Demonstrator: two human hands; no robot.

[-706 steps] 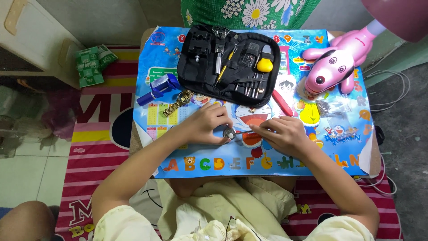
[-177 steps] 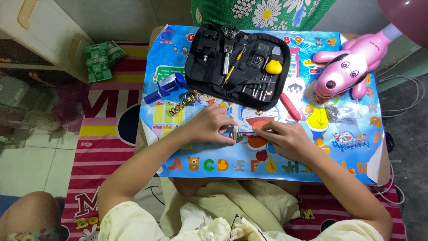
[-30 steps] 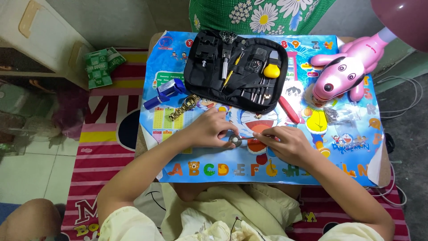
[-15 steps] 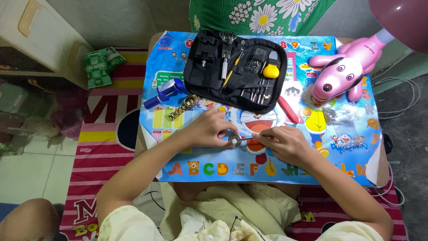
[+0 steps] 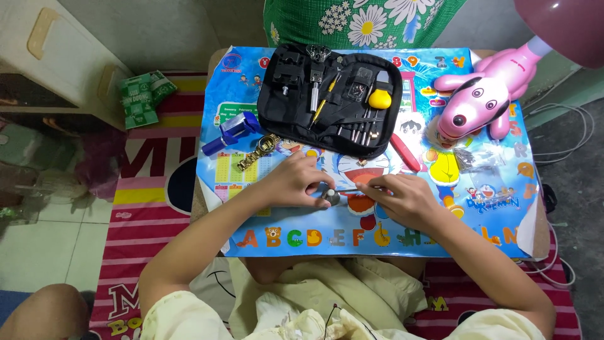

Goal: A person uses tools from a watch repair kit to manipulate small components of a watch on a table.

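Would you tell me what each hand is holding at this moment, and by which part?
The left hand pins a small round watch case by its edge; the right hand pinches a thin metal tool near its rear end.

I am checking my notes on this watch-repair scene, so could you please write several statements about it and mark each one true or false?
1. The left hand steadies a small round metal watch case on the colourful cartoon table mat. True.
2. The right hand holds a thin metal tool pointed at the case. True.
3. The black zip tool case is closed. False: it lies open, with tools showing.
4. The gold metal watch bracelet lies to the right of the pink dog-shaped lamp. False: it lies far to its left, beside the blue plastic tool.
5. The red-handled tool lies on the mat, held by neither hand. True.
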